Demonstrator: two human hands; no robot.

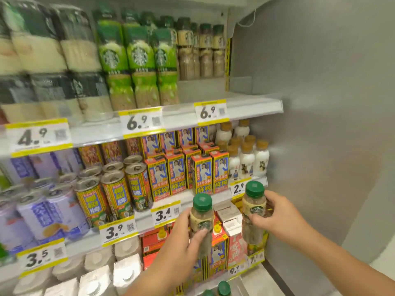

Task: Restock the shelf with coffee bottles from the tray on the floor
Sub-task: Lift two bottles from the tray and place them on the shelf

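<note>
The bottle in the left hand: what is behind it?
Behind the bottle in the left hand are red and blue juice cartons on a lower shelf. The bottle and fingers cover much of them.

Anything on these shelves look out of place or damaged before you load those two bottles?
Nothing stands out. Cans, cartons and the coffee row up top stand upright; no spills. Each hand holds one upright bottle.

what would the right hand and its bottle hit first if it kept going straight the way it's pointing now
Probably the 2.9 price tag on the shelf edge, just beyond the coffee bottle in the right hand, then the white bottles with tan caps behind it. Depth is hard to judge from this one view.
</note>
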